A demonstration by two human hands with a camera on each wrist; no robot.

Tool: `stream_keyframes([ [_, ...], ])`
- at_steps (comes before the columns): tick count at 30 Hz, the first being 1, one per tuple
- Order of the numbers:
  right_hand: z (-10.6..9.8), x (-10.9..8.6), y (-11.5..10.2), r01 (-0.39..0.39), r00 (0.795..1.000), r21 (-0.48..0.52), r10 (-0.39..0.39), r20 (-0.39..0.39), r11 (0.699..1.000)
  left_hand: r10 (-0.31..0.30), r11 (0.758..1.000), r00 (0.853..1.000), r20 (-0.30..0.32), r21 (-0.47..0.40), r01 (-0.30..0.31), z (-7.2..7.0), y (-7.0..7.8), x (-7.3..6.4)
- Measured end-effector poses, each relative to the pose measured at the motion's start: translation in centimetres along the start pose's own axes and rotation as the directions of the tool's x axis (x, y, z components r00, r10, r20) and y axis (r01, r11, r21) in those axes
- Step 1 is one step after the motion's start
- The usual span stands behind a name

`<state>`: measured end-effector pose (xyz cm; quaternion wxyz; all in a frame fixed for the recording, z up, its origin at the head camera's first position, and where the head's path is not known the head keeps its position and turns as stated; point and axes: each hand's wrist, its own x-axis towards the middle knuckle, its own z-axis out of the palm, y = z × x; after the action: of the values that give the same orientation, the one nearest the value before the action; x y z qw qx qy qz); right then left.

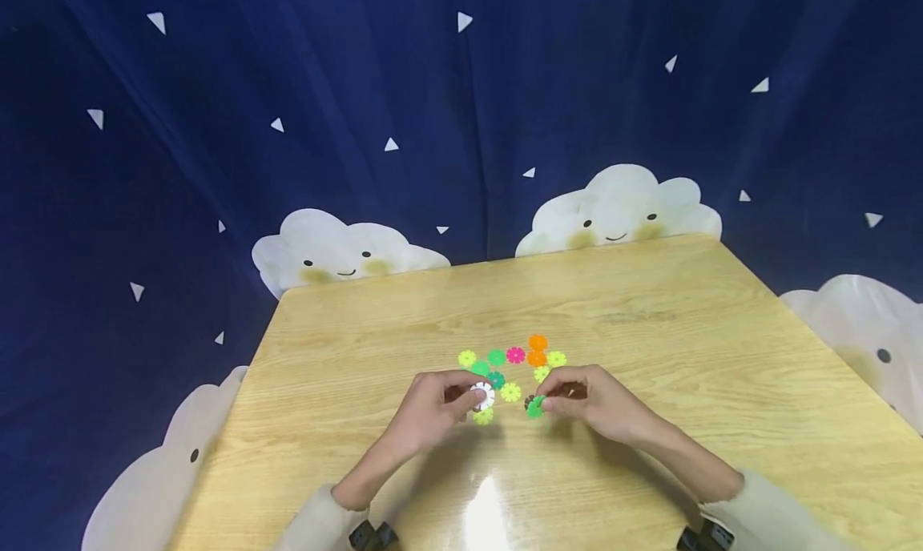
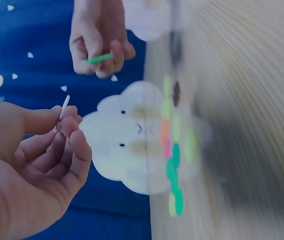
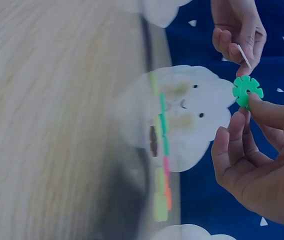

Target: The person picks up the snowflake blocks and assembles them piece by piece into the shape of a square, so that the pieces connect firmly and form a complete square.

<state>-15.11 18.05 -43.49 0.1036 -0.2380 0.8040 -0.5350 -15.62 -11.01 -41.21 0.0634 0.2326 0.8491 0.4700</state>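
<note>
Between thumb and fingers, my left hand (image 1: 430, 411) pinches a white snowflake disc (image 1: 482, 396) with a notched rim. My right hand (image 1: 597, 403) pinches a green snowflake disc (image 3: 247, 92) by its edge. Both discs are held above the table, a short gap apart. In the left wrist view the white disc (image 2: 62, 112) appears edge-on. Beyond the hands lie several loose discs, among them a pink one (image 1: 515, 355), an orange one (image 1: 538, 343) and a yellow one (image 1: 510, 392). A brown disc (image 3: 153, 141) lies on the table, partly hidden behind the green one in the head view.
The wooden table (image 1: 346, 335) stretches out around the discs, with a bright glare spot near its front. A dark blue curtain (image 1: 324, 94) with white triangles and smiling clouds hangs behind and at both sides.
</note>
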Motion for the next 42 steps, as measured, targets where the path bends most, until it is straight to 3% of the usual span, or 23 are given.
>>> stream_keyframes([
  [7, -0.7, -0.4, -1.6, 0.010, 0.993, 0.079, 0.000, -0.118, 0.997, -0.042, 0.979, 0.999, -0.032, -0.203, 0.035, 0.1, 2.1, 0.2],
  [16, -0.1, -1.2, -3.1, 0.101, 0.958, 0.109, -0.067, -0.278, 0.989, -0.115, 0.893, 0.992, -0.042, -0.443, 0.085, 1.0, 4.0, 0.1],
  [20, 0.5, -1.2, -3.5, 0.186, 0.933, 0.121, -0.137, -0.331, 0.975, -0.120, 0.856, 0.992, -0.044, -0.510, 0.081, 1.3, 4.6, 0.2],
  [29, 1.1, -0.1, -4.4, 0.339, 0.869, 0.041, -0.296, -0.396, 0.940, -0.108, 0.885, 0.992, -0.069, -0.462, 0.064, 1.2, 5.6, 0.6],
  [38, 1.3, 0.1, -4.4, 0.341, 0.873, 0.060, -0.293, -0.389, 0.938, -0.094, 0.888, 0.994, -0.056, -0.457, 0.059, 1.4, 5.6, 0.8],
  [42, 1.5, 0.1, -4.3, 0.343, 0.865, 0.043, -0.298, -0.404, 0.938, -0.081, 0.886, 0.995, -0.058, -0.461, 0.046, 1.5, 5.5, 0.9],
])
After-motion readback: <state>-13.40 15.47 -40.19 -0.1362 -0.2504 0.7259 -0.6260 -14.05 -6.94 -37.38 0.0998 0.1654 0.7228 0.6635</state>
